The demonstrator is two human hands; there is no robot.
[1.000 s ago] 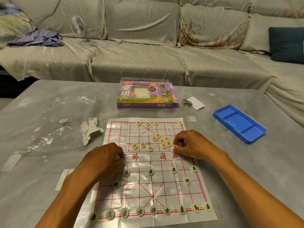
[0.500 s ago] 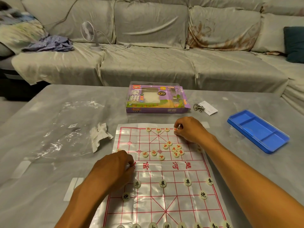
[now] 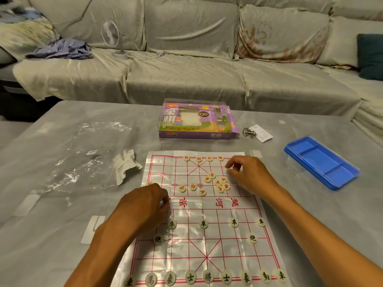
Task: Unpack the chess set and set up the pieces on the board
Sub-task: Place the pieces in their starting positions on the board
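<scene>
Far to your left on the grey table point(image 3: 62, 235) lies a clear plastic wrap point(image 3: 87, 160), with a crumpled white paper point(image 3: 126, 165) just beside the board's left edge. Your left hand point(image 3: 143, 206) rests on the left side of the board point(image 3: 207, 247) near the river line, fingers curled together at the tips; you cannot tell from here whether they pinch a piece. The black pieces point(image 3: 207, 276) stand set up along the near rows, 9 on the bottom line. Past the river, a loose cluster of red pieces point(image 3: 217, 183) sits right of center, and 4 red pieces point(image 3: 204, 158) line the far edge. Behind the board lies the purple chess box point(image 3: 196, 121). Your right hand point(image 3: 250, 175) hovers over the far right part of the board, fingers loosely curled, holding nothing visible. Further right sits a blue tray point(image 3: 321, 162).
</scene>
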